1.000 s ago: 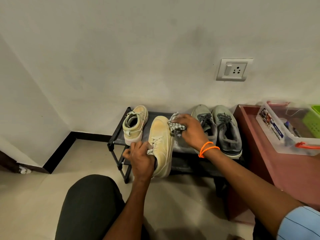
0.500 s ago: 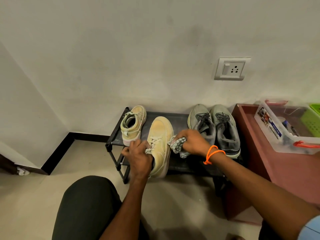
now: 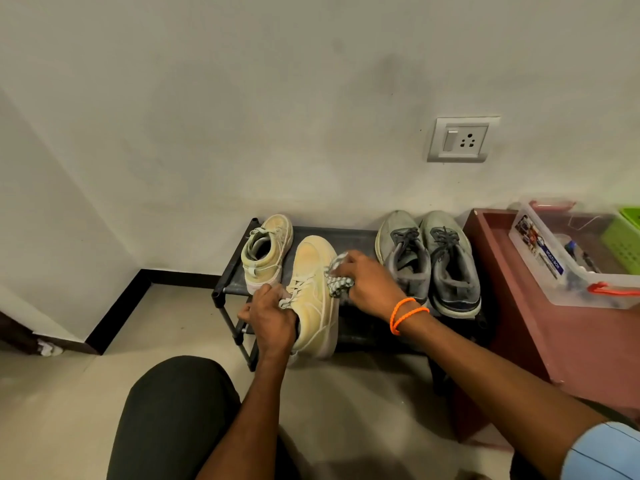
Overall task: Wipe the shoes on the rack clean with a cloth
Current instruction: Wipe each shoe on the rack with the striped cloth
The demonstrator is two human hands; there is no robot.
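1. Right now my left hand grips the cream shoe at its opening, propped on the rack front edge
2. My right hand clamps the cloth against that shoe's side
3. I judge three shoes remain: its partner and the grey pair
4. Beside the rack, the plastic box label is unreadable

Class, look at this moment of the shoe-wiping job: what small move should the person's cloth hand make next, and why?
Probably draw the cloth back along the right side of the cream shoe towards the heel. The right hand grips the cloth against that side near the laces, the left hand holds the shoe steady at its opening, and the part nearer the heel looks unwiped.
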